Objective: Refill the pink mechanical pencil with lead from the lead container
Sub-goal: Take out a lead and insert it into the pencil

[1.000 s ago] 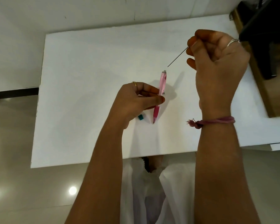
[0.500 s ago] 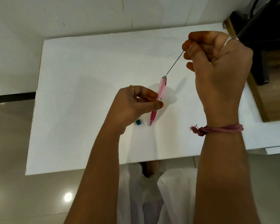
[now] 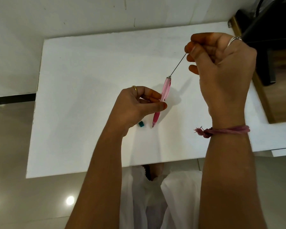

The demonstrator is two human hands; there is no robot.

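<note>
My left hand [image 3: 139,104] grips the pink mechanical pencil [image 3: 163,95] around its middle, holding it nearly upright with its tip resting on the white table [image 3: 89,80] and its open back end pointing up. My right hand [image 3: 221,66] pinches a thin dark lead [image 3: 178,64] between thumb and forefinger. The lead slants down to the left and its lower end meets the pencil's open back end. A small teal piece [image 3: 141,124] lies on the table under my left hand. No lead container is visible.
A dark object and a wooden surface [image 3: 271,80] stand off the table's right edge. The table's near edge runs just in front of my white clothing [image 3: 155,195]. A shiny tiled floor [image 3: 23,195] lies to the left.
The lead's lower end was apart from the pencil a second ago; my right hand has brought it down to the pencil's open back end. My left hand kept the pencil steady.
</note>
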